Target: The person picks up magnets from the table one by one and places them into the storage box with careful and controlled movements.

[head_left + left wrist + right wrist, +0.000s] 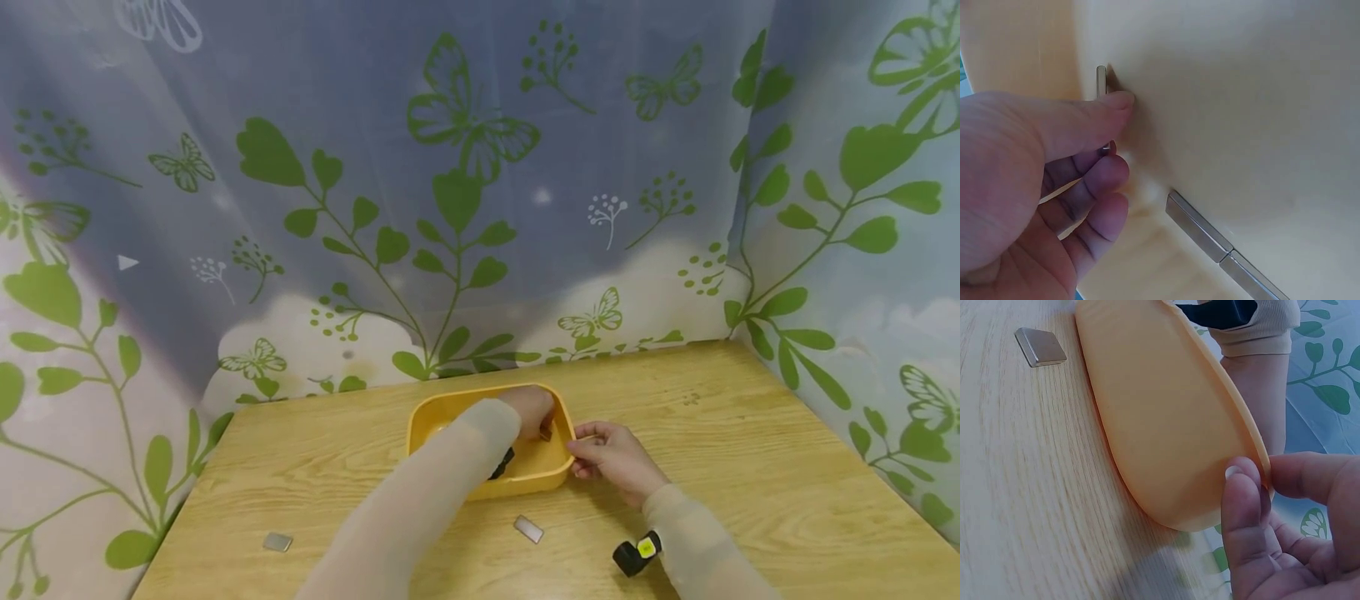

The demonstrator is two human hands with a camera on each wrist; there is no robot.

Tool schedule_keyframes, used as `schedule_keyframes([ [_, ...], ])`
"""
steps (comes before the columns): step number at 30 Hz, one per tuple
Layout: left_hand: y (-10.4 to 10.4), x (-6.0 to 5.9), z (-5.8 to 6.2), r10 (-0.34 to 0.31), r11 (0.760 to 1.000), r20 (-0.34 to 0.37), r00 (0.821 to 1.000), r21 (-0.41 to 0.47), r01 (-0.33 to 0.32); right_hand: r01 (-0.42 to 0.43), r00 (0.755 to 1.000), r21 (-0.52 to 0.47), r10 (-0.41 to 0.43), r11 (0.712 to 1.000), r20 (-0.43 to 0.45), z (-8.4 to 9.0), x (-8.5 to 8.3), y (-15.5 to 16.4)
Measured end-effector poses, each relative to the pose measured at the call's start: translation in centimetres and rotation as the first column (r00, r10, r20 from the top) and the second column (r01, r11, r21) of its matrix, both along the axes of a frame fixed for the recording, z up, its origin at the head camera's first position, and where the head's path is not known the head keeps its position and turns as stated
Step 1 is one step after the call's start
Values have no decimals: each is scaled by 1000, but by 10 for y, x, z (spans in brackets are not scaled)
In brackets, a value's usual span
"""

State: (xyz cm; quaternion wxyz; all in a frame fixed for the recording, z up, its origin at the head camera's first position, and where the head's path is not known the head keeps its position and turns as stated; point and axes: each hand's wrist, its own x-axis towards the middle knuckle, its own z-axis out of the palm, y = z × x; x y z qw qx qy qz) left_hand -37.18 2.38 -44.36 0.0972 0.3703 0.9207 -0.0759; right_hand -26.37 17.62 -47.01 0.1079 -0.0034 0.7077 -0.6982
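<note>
My left hand (531, 408) reaches down into a yellow plastic bin (487, 489). In the left wrist view its thumb and fingers pinch a thin silver metal block (1101, 78), standing on edge beside the bin's wall. Two more metal blocks (1194, 224) lie end to end inside the bin, lower right of that hand. My right hand (615, 458) grips the bin's right-hand rim between thumb and fingers, seen closely in the right wrist view. A similar metal block (528, 529) lies on the table in front of the bin.
Another flat metal block (277, 542) lies toward the front left of the wooden table (660, 400). Black straps are on both wrists, the right one carrying a small camera (636, 554). A patterned curtain (480, 208) hangs behind the table's far edge.
</note>
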Motion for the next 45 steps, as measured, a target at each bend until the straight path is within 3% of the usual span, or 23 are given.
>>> schedule_keyframes([
  [6,0,2,1,13,1000,14,1000,18,-13,-5,1000,1,5,1000,0,2,2,0],
  [13,0,-1,-3,-28,999,-19,999,33,28,-16,1000,-10,16,1000,-12,3,1,1],
  [34,0,4,-1,-3,999,-59,998,49,6,-25,1000,-13,24,1000,-14,0,0,1],
  [45,-2,-2,-8,-26,996,-50,998,78,30,-24,1000,-6,24,1000,-17,0,1,1],
])
